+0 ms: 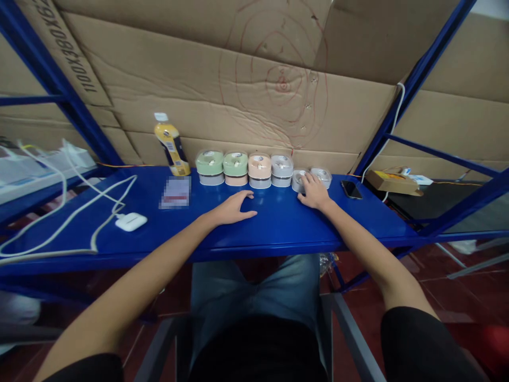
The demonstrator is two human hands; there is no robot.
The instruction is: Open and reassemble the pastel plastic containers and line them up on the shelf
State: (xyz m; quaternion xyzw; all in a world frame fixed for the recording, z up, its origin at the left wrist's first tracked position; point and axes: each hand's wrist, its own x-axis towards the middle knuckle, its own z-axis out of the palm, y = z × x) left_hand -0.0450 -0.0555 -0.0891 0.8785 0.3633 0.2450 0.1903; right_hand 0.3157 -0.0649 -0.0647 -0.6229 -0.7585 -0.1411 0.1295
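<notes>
Along the back of the blue table [270,228] stands a row of small round-cornered boxes with clear lids. From the left come two green-topped stacks [210,162] [235,164], a peach-topped stack [260,165] and a grey-topped stack [282,165], each two boxes high. At the row's right end are two single grey boxes, one layer high. My right hand [314,192] rests on the left one [297,181], fingers over its lid; the other box [324,176] sits just behind. My left hand [234,208] is on the table before the stacks, fingers apart, holding nothing.
A yellow bottle [173,146] and a blurred card [176,192] are left of the row. Farther left lie a white case [131,222] and white cables [71,215]. A phone [351,189] lies right; an open carton [392,182] is beyond the blue frame [413,87].
</notes>
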